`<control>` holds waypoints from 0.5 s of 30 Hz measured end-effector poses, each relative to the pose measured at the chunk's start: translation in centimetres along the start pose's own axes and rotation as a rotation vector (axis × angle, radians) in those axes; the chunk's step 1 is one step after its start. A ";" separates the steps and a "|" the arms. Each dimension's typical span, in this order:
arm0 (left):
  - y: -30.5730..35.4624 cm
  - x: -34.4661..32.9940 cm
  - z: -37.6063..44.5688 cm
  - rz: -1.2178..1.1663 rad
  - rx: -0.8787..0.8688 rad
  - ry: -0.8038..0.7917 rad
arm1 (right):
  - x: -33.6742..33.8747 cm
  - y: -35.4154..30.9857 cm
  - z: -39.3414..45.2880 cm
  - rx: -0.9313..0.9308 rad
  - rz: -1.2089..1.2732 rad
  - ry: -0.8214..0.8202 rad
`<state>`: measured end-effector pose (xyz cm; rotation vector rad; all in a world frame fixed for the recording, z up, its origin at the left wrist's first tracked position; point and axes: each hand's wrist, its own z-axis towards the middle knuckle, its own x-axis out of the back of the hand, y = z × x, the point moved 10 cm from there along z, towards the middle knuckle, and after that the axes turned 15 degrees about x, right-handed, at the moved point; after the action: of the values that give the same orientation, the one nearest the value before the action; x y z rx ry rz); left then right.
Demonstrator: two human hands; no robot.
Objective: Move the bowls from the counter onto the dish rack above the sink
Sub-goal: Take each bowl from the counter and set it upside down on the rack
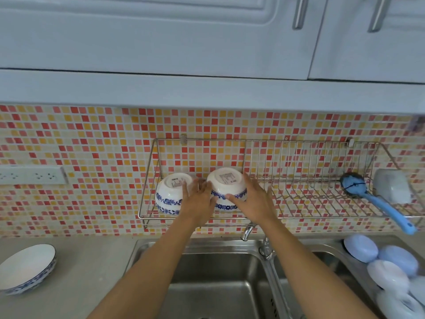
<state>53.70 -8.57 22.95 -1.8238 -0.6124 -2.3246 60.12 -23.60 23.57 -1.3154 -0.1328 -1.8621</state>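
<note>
Where the counter (87, 268) meets the frame's left edge, a shallow blue-rimmed bowl (27, 269) sits upright and empty, with bare counter between it and the sink (220, 282). Above the sink, the wire rack (299, 199) holds two upturned bowls at its left end: the left bowl (170, 195), then the right bowl (226, 188) just beside it. The left hand (199, 200), fingers spread, rests between them, touching both. The right hand (250, 198), fingers splayed, presses the right bowl's side. Rightward the rack's slots stand empty up to a blue brush (372, 199) and a pale cup (392, 188) at its right end.
</note>
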 end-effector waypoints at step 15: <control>-8.7 0.6 1.6 -0.048 0.247 -0.004 | -0.7 0.8 0.3 -0.006 -0.037 -0.038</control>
<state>52.03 0.06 21.81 -1.7194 -0.9079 -2.1605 60.95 -23.56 22.80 -1.3616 -0.1728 -1.8705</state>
